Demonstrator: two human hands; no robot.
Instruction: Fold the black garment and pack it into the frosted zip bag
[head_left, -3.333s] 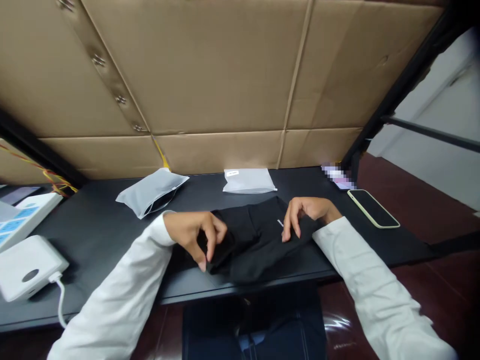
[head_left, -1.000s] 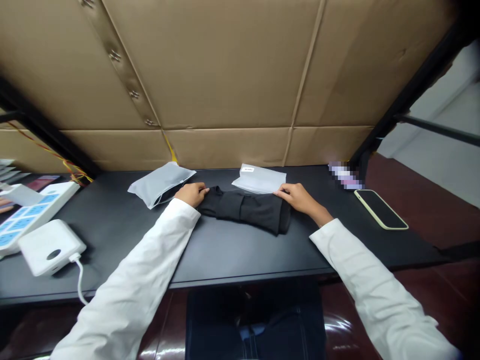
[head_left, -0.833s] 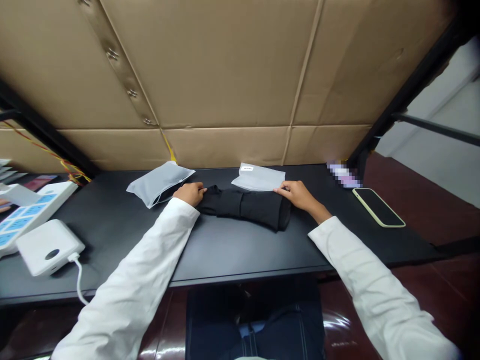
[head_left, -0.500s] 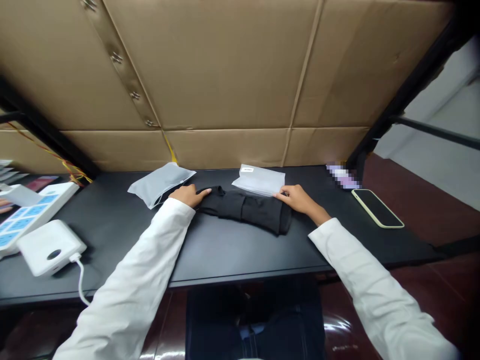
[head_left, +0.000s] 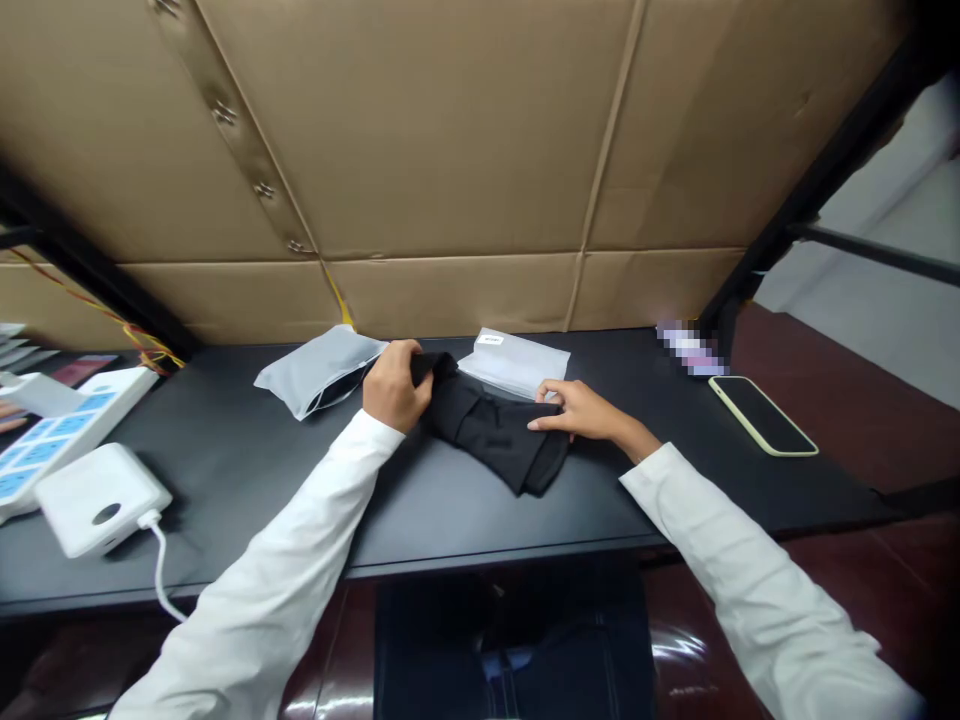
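A folded black cloth garment [head_left: 491, 430] lies on the dark table between my hands; its exact kind is not clear. My left hand [head_left: 397, 387] is closed around its left end, lifting that end a little. At its right end my right hand [head_left: 574, 410] pinches the upper edge between thumb and fingers. Just behind the garment is a flat translucent white bag [head_left: 517, 362] with a small label, partly covered by the cloth and my right fingers. A second frosted bag [head_left: 319, 370], fuller and with its opening slightly parted, lies beside my left hand.
To the left stand a white box-shaped device [head_left: 105, 500] with a cable and a white power strip [head_left: 79, 425]. A phone [head_left: 761, 415] lies on the right, near a blurred-out item [head_left: 690, 350]. A cardboard wall [head_left: 450, 160] closes off the table's back [head_left: 622, 345].
My left hand has moved right and curled around the garment's left end, raising it. The garment is now shorter and more bunched, with its right end shifted left. My right hand moved slightly left and down.
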